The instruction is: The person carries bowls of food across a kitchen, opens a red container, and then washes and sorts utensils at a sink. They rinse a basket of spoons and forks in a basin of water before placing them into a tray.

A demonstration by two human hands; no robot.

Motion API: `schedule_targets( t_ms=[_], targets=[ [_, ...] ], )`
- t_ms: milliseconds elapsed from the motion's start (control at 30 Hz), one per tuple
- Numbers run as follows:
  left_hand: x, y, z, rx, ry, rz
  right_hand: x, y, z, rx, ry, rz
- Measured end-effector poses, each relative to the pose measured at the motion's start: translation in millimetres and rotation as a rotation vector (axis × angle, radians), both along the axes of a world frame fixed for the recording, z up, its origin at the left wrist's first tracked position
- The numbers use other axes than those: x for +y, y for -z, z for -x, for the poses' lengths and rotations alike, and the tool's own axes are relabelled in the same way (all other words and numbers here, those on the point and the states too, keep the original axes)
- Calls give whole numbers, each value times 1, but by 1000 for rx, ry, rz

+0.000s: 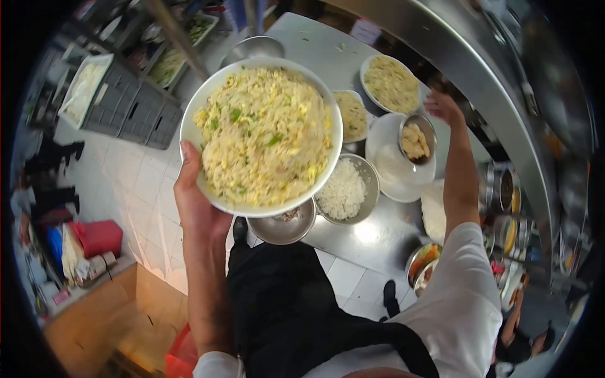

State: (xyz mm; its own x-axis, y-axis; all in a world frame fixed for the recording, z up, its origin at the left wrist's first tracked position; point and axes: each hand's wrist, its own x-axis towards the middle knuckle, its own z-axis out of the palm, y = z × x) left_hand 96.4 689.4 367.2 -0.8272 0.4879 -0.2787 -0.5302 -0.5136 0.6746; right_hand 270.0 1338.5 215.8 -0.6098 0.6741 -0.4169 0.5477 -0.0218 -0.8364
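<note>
My left hand [200, 192] grips the rim of a round white bowl, thumb on top, and holds it up close to the camera. Fried rice [265, 135] with egg and green bits fills the bowl. My right hand [445, 107] reaches over the steel table with its fingers stretched out and nothing visible in them. Beside it is a round plate of fried rice [392, 84]. Just below that hand, a small metal bowl of pale pieces [416, 141] sits on white plates [386, 165]. Another dish of fried rice [350, 116] is partly hidden behind the raised bowl.
A metal bowl of white rice [343, 189] and another metal bowl [283, 227] stand at the table's near edge. The steel table [315, 44] runs under a curved metal edge [466, 50]. Grey crates [132, 110] stand on the tiled floor. Other people are at the lower right.
</note>
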Motion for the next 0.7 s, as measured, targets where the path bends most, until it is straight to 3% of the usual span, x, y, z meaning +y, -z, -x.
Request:
schedule_targets(
  t_ms=[33,100,167,267,400,467,567,700],
  targets=[
    [-11,0,-4,-4,-50,25,3,15,6,16,36,150],
    [-42,4,-12,-13,-97,36,-18,27,23,-47,30,192],
    [-64,2,-21,-24,-155,107,-31,23,35,77,-6,250],
    [-93,-2,-39,8,-248,89,18,54,36,39,-222,242],
    [-122,3,-53,25,-355,133,3,62,43,19,-216,199],
    [-130,2,-57,22,-367,142,-23,53,38,135,42,213],
    [-140,0,-57,26,-378,158,-3,69,25,238,75,243],
    [-151,-6,-49,52,-421,193,-17,33,12,351,164,219]
  ],
)
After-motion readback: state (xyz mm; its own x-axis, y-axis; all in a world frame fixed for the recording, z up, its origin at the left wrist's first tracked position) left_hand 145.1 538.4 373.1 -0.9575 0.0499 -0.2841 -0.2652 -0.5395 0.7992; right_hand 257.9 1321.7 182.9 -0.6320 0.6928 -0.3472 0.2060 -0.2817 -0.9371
